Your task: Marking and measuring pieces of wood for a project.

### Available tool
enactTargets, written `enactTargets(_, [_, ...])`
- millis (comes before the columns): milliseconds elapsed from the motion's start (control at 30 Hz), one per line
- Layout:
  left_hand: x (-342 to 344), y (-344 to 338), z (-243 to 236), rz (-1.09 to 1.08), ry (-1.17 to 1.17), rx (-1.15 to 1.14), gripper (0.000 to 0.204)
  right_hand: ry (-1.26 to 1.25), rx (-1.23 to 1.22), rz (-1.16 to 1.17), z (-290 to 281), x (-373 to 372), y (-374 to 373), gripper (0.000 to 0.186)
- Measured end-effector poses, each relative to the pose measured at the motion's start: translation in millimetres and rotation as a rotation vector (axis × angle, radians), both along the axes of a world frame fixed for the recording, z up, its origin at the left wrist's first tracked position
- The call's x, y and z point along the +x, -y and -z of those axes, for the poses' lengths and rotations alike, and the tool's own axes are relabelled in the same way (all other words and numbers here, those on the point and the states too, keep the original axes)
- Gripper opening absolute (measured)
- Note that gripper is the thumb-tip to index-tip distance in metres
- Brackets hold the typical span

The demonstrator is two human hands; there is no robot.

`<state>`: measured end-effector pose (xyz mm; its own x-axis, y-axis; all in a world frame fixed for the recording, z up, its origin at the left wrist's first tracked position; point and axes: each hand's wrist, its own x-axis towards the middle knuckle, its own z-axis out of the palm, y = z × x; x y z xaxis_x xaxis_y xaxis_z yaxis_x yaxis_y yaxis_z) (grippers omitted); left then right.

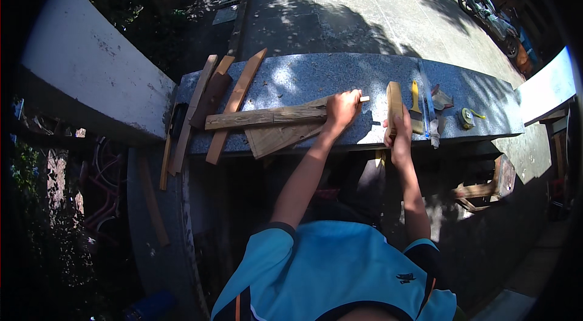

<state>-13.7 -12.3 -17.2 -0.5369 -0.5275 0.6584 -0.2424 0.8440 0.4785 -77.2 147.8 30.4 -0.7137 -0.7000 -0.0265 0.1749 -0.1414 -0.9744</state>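
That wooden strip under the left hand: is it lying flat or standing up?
Lying flat. The long wooden strip rests lengthwise on the stone slab, with the left hand pressing on its end.

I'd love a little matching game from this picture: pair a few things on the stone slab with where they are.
Things:
1. long wooden strip
2. upright wooden block
3. tape measure
4. slanted planks

Places:
A. far right of the slab
B. under the left hand
C. leaning at the slab's left end
D. gripped by the right hand

Pairs: 1-B, 2-D, 3-A, 4-C
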Motion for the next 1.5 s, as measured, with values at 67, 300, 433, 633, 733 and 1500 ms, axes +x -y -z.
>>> enactTargets(67, [4.3,1.5,-0.9,0.017,0.021,0.016,0.021,0.006,-0.024,0.275,-6.3,-9.0,0.7,0.047])
enactTargets(300, [4.1,-3.1,-0.2,0.038,0.072,0.033,0.008,-0.119,0.232,-0.214,6.6,18.5,3.2,0.055])
enactTargets(433, [6.8,-2.2,-3.1,0.02,0.114,0.073,0.012,0.072,0.052,-0.189,0.1,4.0,0.0,0.058])
enactTargets(633, [2.5,-5.1,-7.2,0.016,0.076,0.01,0.013,0.092,-0.206,0.677,-16.1,-25.9,1.7,0.052])
enactTargets(733, [4.4,-2.0,-3.8,-0.007,0.076,0.001,0.016,0.022,0.058,0.204,8.2,7.3,9.6,0.059])
enactTargets(1500, [2.5,-5.9,-5.4,-0.032,0.148,0.086,0.026,-0.013,0.149,-0.223,-2.5,-20.3,-16.8,0.052])
